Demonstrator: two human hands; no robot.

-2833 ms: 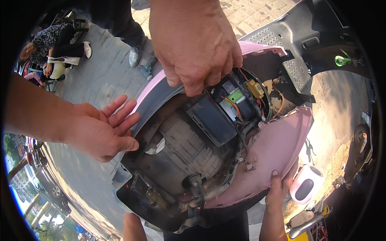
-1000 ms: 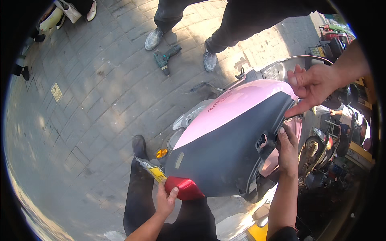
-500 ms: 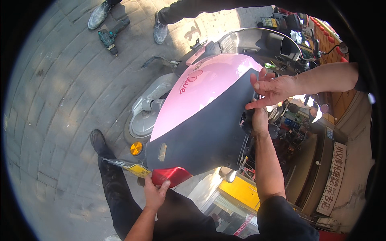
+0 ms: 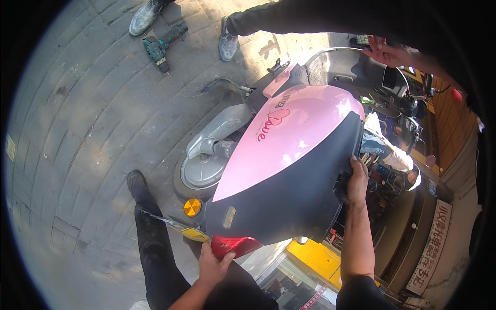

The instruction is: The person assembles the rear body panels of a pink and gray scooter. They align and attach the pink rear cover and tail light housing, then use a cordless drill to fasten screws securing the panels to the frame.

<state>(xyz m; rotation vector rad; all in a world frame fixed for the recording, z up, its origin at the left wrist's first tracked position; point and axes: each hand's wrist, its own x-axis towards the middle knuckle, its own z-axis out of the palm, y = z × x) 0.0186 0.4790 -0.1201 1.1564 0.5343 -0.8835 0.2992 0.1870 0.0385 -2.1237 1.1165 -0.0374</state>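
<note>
Drill (image 4: 155, 50): teal/blk, on paving (image 4: 93, 129), nr a shoe (image 4: 143, 18).
Reflector (image 4: 192, 207): round, orange, just L of dark panel (image 4: 289, 196).
Plate (image 4: 194, 234): yellow, just beside our L grip (image 4: 216, 266).
Wheel (image 4: 204, 170): silver hub, L of pink panel (image 4: 289, 134).
L grip: narrow, we're holding red tail light (image 4: 240, 248) at dark panel's low. end.
Dark panel: mid-view, betw. our hands, alongside pink panel.
R grip (image 4: 357, 182): we've got dark panel's R edge, fingers partly hidden.
Other person's hand (image 4: 390, 53): up. R, apart from panels.
</note>
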